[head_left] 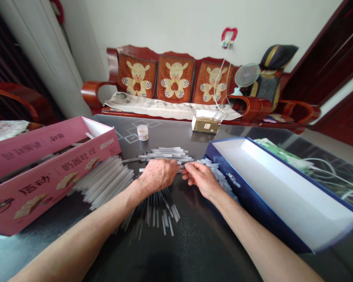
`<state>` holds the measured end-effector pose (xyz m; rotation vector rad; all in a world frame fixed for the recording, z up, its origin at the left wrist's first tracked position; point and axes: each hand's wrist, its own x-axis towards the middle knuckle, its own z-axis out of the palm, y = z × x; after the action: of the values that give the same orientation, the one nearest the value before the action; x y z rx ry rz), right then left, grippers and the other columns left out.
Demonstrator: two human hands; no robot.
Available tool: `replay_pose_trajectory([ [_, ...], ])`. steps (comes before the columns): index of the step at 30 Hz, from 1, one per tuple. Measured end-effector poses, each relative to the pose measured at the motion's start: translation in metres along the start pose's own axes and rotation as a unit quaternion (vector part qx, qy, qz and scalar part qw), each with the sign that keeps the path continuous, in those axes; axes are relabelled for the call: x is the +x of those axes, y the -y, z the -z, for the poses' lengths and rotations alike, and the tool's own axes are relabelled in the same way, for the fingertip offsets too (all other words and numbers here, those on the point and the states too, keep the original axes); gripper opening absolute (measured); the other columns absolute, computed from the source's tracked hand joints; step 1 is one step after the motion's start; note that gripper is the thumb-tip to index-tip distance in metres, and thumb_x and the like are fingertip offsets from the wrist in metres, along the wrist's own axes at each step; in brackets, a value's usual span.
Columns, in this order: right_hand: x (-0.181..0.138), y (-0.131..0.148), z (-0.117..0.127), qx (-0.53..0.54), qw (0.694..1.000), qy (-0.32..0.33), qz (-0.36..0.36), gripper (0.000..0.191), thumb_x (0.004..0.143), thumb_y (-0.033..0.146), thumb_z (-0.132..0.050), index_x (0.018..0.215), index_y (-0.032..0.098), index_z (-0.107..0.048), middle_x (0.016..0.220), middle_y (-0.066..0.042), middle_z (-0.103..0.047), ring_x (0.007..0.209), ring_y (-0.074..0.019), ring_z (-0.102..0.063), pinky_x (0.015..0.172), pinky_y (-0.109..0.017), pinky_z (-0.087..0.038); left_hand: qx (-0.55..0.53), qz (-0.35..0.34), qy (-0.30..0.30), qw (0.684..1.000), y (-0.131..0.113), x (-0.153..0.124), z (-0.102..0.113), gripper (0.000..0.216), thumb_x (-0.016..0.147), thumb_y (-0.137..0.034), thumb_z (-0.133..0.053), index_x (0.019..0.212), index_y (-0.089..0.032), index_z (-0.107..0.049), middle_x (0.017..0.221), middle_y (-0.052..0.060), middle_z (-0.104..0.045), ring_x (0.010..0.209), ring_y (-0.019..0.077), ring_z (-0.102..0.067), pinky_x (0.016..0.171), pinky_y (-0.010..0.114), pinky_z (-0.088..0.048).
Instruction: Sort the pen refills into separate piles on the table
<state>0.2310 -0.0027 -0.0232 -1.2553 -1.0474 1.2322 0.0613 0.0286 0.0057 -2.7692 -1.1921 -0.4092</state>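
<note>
My left hand [160, 173] is closed in a pinch over the middle of the dark table. Close beside it, my right hand [202, 179] pinches too, its fingertips almost meeting the left ones. A thin pale stick-like piece [181, 167] spans the small gap between both hands; its exact kind is too small to make out. Behind my hands lies a pile of slim whitish tubes [167, 152]. Thin dark sticks with translucent ends [167, 215] fan out below my left hand. A stack of frosted translucent sleeves [108, 182] lies left, and more bluish translucent pieces [219, 174] lie right.
A long pink box [76, 168] stands left, an open blue box with a white inside [270, 188] right. Farther back are a small white cup [142, 133] and a tissue box [206, 124]. A green packet [282, 154] and white cables [326, 170] lie beyond the blue box.
</note>
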Motion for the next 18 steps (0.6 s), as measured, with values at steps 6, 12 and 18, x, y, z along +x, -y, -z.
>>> replay_pose_trajectory([
  [6, 0.006, 0.011, 0.029, -0.286, 0.923, -0.104, 0.236, 0.015, 0.080, 0.029, -0.058, 0.089, 0.018, -0.063, 0.080, -0.004, -0.069, 0.072, -0.0170, -0.066, 0.067, -0.028, -0.051, -0.001, 0.061, -0.001, 0.998, 0.011, 0.002, -0.001, 0.045, 0.095, -0.042, -0.029, 0.086, -0.017, -0.066, 0.068, 0.009, -0.066, 0.064, 0.0204, -0.064, 0.057, 0.027, -0.043],
  [12, 0.007, 0.023, 0.059, -0.642, 0.715, -0.122, 0.246, 0.018, 0.087, 0.018, -0.048, 0.093, 0.017, -0.066, 0.092, -0.009, -0.067, 0.085, -0.0204, -0.063, 0.076, -0.029, -0.046, -0.016, 0.022, -0.006, 1.000, 0.008, 0.001, -0.001, 0.042, 0.096, -0.039, -0.028, 0.100, -0.021, -0.065, 0.080, 0.007, -0.069, 0.069, 0.0195, -0.065, 0.058, 0.026, -0.043],
  [18, 0.002, 0.021, 0.055, -0.740, 0.640, -0.137, 0.153, 0.018, 0.085, 0.013, -0.048, 0.083, 0.015, -0.066, 0.093, -0.012, -0.060, 0.092, -0.0228, -0.058, 0.077, -0.029, -0.044, -0.026, 0.017, 0.004, 1.000, 0.010, 0.002, -0.004, 0.044, 0.097, -0.042, -0.025, 0.102, -0.021, -0.063, 0.083, 0.008, -0.069, 0.073, 0.0200, -0.065, 0.061, 0.027, -0.044],
])
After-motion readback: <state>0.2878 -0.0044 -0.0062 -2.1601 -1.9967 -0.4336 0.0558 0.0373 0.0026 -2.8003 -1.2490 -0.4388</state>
